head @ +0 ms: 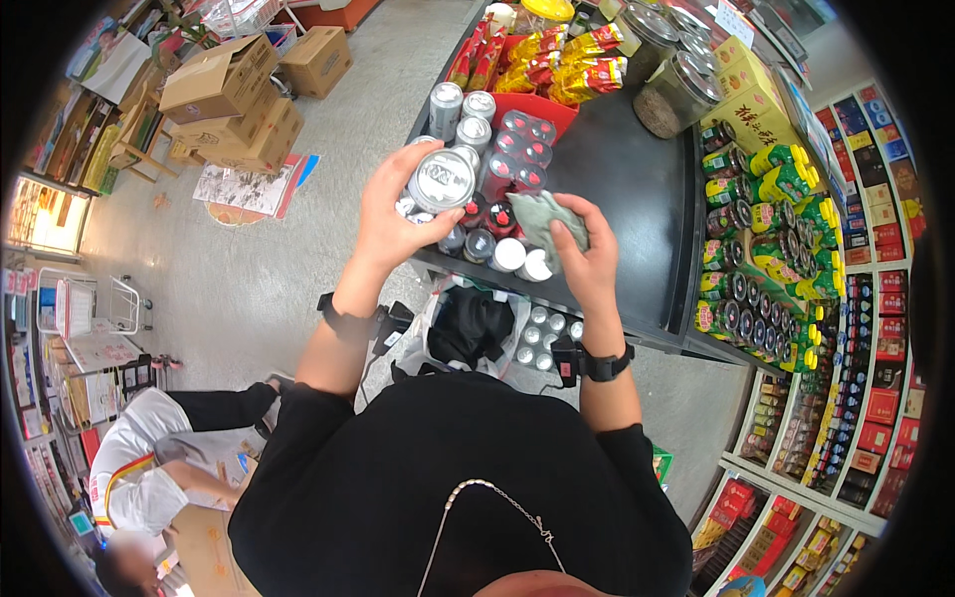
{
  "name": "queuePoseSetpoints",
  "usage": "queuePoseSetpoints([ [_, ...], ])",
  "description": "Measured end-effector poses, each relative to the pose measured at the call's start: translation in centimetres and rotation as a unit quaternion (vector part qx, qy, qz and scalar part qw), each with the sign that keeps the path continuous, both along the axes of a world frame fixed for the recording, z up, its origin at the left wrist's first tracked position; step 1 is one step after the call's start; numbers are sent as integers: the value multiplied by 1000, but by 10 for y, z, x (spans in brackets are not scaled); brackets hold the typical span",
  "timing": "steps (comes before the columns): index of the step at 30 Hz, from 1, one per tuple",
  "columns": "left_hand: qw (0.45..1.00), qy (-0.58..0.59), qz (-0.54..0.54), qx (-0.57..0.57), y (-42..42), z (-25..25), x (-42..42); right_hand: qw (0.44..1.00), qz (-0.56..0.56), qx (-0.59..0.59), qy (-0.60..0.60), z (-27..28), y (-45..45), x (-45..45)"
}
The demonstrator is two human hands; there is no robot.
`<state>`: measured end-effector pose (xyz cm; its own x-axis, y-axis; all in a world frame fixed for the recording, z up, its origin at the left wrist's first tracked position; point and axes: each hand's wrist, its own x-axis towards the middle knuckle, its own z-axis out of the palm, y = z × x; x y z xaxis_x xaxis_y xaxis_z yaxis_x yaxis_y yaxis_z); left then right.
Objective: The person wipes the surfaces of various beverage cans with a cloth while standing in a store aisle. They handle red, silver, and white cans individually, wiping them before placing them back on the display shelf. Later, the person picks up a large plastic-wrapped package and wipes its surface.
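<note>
My left hand [392,213] is closed around a silver drink can [442,181], its top turned up towards me. In my right hand [591,250] is a crumpled grey-green cloth [552,218], a short way to the right of the can and apart from it. Under and between my hands, several bottles with red-marked caps [515,153] stand close together on the black counter [619,179]. More silver cans [474,133] are lined up behind the held one. White-lidded containers [509,254] and dark-lidded ones [478,245] stand along the counter's near edge.
A red box [548,110] of yellow-and-red snack packets and glass jars [675,93] stand farther back. Green-labelled jars [720,224] line the right side. An open bag [477,324] and packed cans [543,336] sit below the counter. A person [142,455] bends over a cardboard box at lower left.
</note>
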<state>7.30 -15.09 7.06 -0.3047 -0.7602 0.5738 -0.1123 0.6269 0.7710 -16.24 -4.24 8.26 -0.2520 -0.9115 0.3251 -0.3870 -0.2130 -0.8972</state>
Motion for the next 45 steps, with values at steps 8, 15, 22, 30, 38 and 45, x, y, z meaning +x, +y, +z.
queuePoseSetpoints([
  [8, 997, -76, 23, 10, 119, -7, -34, 959, 170, -122, 189, 23, 49, 25],
  [15, 995, -34, 75, 47, 197, -22, -53, 944, 186, -65, 265, 28, 93, 7],
  [22, 992, -38, 108, 47, 229, -18, -43, 924, 245, -81, 281, 36, 107, 25],
  [30, 983, -89, 157, 31, 243, -21, -26, 900, 305, -34, 310, 34, 121, 20],
  [38, 990, -37, 86, 109, 249, -19, -41, 917, 214, -42, 335, 31, 119, 13],
  [45, 990, -82, 91, 63, 242, -19, -40, 912, 284, -46, 293, 32, 123, 18],
])
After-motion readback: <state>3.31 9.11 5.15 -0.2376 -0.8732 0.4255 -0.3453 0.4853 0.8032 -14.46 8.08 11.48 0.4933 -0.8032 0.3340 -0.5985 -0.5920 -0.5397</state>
